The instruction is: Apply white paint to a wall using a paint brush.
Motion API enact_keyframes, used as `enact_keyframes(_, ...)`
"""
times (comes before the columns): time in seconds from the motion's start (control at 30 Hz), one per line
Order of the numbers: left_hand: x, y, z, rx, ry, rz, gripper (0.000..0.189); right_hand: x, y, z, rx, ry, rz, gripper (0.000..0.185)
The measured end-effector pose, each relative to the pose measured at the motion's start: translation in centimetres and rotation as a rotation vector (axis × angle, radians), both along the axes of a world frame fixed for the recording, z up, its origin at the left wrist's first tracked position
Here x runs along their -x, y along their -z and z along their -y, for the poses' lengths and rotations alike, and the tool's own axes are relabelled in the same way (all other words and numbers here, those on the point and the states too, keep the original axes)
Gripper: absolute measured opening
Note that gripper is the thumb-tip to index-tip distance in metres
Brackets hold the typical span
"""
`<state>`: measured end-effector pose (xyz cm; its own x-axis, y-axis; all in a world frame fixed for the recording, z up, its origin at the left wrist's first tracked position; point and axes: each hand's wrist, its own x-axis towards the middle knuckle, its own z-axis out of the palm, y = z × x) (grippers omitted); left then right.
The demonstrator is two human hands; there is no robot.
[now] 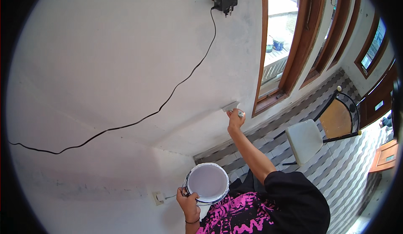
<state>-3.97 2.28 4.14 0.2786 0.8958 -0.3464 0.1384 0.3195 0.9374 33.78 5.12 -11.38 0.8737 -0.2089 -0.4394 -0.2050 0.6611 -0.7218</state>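
My right hand [236, 118] grips a flat paintbrush [231, 106] by its handle, with the bristle end against the white wall [132, 61] low beside the window frame. The bristles look coated in pale paint. In my left hand [189, 204] I hold a paint bucket [207, 183] by its rim, close to my body. My thumb lies over the near edge and the fingers are around the outside. Whitish paint shows inside the bucket, and its rim is smeared with paint.
A black power adapter [225, 1] hangs high on the wall, its cable [160, 108] trailing down leftward. A wall socket [157, 198] holds a plug. To the right are a wooden window frame [285, 89] and a chair [304, 142] on tiled floor [338, 171].
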Motion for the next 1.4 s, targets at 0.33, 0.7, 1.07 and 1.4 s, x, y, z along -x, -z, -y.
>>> enact_keyframes(0.33,0.0,0.1,0.3,0.015,0.037,0.079,0.040,2.0,-11.5,4.5,-0.176,-0.184,0.241,0.023)
enact_keyframes(0.7,-0.6,5.1,-0.8,-0.059,0.053,0.068,0.034,11.2,-18.6,16.4,0.196,-0.877,0.401,0.028)
enact_keyframes(1.07,-0.7,6.0,-0.6,-0.065,0.109,0.081,0.032,20.0,-14.6,14.8,0.707,-1.351,0.555,0.020)
enact_keyframes(1.4,-0.9,6.9,0.6,-0.241,0.158,-0.074,0.030,21.6,-10.9,13.1,1.128,-1.318,0.726,0.018)
